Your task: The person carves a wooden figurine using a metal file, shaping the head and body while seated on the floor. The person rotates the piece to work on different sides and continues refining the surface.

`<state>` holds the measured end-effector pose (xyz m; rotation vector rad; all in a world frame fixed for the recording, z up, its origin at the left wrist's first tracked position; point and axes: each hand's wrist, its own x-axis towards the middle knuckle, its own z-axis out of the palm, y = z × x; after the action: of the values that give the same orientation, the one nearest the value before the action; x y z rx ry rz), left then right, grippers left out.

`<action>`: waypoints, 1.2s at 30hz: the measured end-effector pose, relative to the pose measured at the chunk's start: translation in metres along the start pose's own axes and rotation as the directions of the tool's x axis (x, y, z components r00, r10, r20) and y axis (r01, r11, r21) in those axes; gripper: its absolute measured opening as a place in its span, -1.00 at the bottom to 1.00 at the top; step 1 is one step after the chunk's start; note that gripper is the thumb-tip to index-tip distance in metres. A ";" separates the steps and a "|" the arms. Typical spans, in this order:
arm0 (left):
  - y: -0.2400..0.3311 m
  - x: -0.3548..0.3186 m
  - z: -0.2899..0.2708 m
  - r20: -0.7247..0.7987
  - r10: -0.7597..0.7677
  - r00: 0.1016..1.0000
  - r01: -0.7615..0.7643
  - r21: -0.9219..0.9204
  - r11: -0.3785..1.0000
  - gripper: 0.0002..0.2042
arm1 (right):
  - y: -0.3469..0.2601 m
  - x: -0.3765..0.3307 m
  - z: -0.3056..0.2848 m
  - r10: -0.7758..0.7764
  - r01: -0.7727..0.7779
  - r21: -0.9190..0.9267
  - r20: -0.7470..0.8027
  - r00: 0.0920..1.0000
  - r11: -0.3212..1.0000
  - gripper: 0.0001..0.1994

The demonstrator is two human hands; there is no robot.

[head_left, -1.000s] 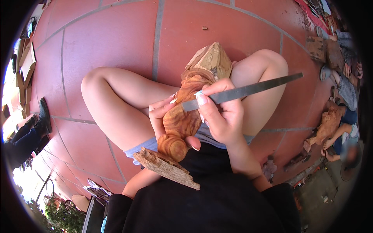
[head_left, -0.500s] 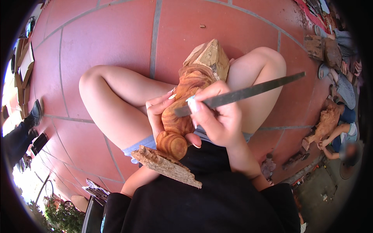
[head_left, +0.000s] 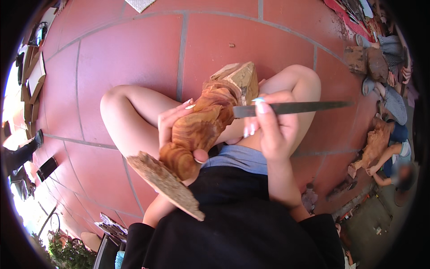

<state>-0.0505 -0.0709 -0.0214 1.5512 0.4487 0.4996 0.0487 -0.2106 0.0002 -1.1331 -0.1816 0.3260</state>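
Observation:
A carved wood piece (head_left: 197,121) lies tilted over my crossed legs, its pale rough block end (head_left: 244,83) pointing away from me. Reddish grain runs through its rounded middle, and a flat, bark-like slab (head_left: 165,186) juts out at the near end. My left hand (head_left: 172,123) wraps round the carving from the left, thumb showing on its right side; the palm is hidden beneath. In my right hand (head_left: 275,125) a flat dark metal file (head_left: 295,108) is pinched between thumb and fingers. Its left tip sits close to the carving's right side; whether they touch I cannot tell.
Red floor tiles (head_left: 121,54) surround me, with a small wood chip (head_left: 231,45) ahead. At right a person (head_left: 398,166) handles another wood piece (head_left: 374,143); beyond are wood blocks (head_left: 358,60) and someone's legs. Cardboard boxes (head_left: 36,80) and a person's dark-clad leg (head_left: 22,148) are at left.
The file has moved right, off the carving's top, and turned nearly level. The carving has rolled and shifted left with my left hand, so its near-end slab hangs further left.

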 end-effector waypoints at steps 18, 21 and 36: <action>-0.024 0.094 0.114 0.840 -0.472 0.269 0.902 -0.048 0.430 -0.59 | -0.035 0.010 -0.115 -0.054 0.072 -0.364 0.059 0.997 0.929 -0.79; -0.032 0.085 0.136 0.835 -0.491 0.248 0.916 -0.037 0.400 -0.58 | -0.036 0.002 -0.141 0.004 0.011 -0.363 0.042 0.999 0.932 -0.82; -0.033 0.077 0.147 0.673 -0.604 0.427 0.813 0.006 0.582 -0.50 | -0.009 0.011 -0.154 -0.110 0.171 -0.397 0.171 0.979 0.902 -0.91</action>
<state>0.0970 -0.1475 -0.0545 0.9533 0.4435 -0.6156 0.1073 -0.3422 -0.0562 -1.5051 -0.4769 0.2459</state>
